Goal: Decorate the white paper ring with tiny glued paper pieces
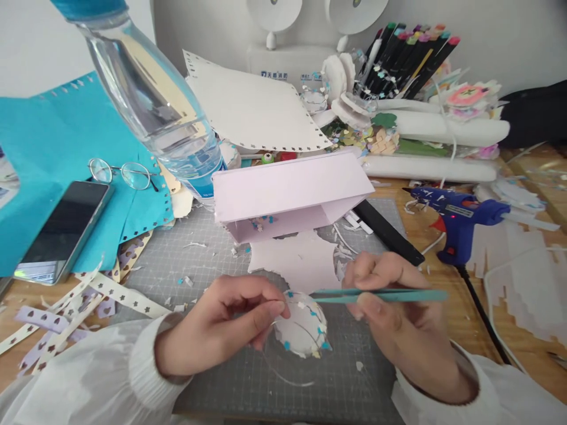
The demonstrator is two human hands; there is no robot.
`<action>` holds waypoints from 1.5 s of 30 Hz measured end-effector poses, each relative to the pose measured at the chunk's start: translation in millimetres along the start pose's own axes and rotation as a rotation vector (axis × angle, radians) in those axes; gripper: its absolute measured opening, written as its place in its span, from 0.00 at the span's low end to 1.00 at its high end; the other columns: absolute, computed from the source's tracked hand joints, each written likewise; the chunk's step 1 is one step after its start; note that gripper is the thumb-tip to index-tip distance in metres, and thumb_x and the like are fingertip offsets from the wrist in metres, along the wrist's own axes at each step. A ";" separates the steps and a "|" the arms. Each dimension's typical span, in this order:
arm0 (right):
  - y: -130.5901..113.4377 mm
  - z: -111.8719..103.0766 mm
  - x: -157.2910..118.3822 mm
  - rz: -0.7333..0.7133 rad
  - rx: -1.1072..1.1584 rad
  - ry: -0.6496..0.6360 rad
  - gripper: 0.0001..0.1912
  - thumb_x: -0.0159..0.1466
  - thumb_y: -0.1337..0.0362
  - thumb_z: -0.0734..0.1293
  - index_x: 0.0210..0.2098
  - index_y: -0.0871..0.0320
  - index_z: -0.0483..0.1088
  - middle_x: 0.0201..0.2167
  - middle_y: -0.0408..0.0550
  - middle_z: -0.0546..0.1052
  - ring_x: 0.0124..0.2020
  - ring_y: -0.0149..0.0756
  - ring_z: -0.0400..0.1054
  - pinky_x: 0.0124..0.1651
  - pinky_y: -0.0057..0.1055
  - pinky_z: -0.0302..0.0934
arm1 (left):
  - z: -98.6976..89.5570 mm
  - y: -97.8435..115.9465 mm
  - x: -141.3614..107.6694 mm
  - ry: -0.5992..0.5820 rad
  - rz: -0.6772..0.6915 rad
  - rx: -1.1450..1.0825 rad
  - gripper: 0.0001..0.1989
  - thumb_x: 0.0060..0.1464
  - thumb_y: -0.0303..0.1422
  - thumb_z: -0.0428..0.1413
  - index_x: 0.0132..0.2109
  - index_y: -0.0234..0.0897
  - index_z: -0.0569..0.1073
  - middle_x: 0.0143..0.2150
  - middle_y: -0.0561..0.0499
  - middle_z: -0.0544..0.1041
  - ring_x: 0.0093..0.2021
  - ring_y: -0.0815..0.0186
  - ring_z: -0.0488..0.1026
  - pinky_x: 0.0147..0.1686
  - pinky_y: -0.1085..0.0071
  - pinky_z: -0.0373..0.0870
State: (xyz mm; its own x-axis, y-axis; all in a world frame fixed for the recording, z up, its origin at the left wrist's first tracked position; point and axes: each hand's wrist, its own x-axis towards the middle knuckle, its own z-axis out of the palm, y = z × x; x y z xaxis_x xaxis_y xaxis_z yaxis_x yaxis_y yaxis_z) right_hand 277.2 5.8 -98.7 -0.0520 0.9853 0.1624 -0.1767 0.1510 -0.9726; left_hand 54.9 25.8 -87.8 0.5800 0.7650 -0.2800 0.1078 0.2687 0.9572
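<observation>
Between thumb and fingers, my left hand [234, 319] pinches the left edge of a round white paper disc [299, 327]. Small blue, white and pale yellow pieces sit around the disc's rim. A thin clear strand [283, 378] curls below it. My right hand [394, 301] is closed on teal tweezers [411, 295], held almost level with the tips pointing left at the disc's upper right rim. Whether the tips grip anything is too small to tell. Just behind the disc lies a torn-edged white paper piece [296, 257].
A pale folded paper box [292, 186] stands behind the hands on a grey cutting mat [177, 254]. At the right is a blue glue gun [460, 218] with its cord. A water bottle [150, 100], glasses [133, 175], a phone [66, 227] and punched paper strips [124, 295] are at the left.
</observation>
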 end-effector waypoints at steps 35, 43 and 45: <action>12.6 -8.3 16.4 0.073 0.032 0.135 0.08 0.59 0.67 0.70 0.27 0.57 0.66 0.23 0.40 0.69 0.21 0.27 0.64 0.23 0.26 0.59 | -0.4 -4.7 1.1 0.346 0.301 0.573 0.10 0.61 0.31 0.51 0.40 0.34 0.77 0.25 0.50 0.75 0.23 0.70 0.67 0.23 0.76 0.62; 8.2 11.0 7.2 0.242 0.227 -0.025 0.10 0.58 0.64 0.70 0.27 0.56 0.63 0.24 0.38 0.65 0.19 0.24 0.61 0.20 0.23 0.57 | -1.9 -6.0 1.3 0.295 0.597 0.472 0.11 0.53 0.26 0.60 0.45 0.36 0.76 0.37 0.45 0.75 0.27 0.70 0.69 0.24 0.77 0.68; 8.8 13.6 5.5 0.254 0.246 -0.060 0.10 0.58 0.63 0.70 0.28 0.56 0.63 0.24 0.37 0.64 0.19 0.24 0.61 0.19 0.22 0.56 | -1.8 -5.8 0.7 0.291 0.628 0.502 0.09 0.53 0.24 0.60 0.43 0.36 0.76 0.35 0.47 0.75 0.27 0.71 0.70 0.24 0.77 0.68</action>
State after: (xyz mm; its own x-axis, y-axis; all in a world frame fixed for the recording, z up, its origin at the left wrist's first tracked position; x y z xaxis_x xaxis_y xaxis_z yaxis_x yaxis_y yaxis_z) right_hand 262.0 11.4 -104.1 -0.1807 0.9815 -0.0627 -0.3819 -0.1288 -0.9152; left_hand 53.2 25.9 -93.6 0.4291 0.8232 0.3717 0.2202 -0.4944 0.8409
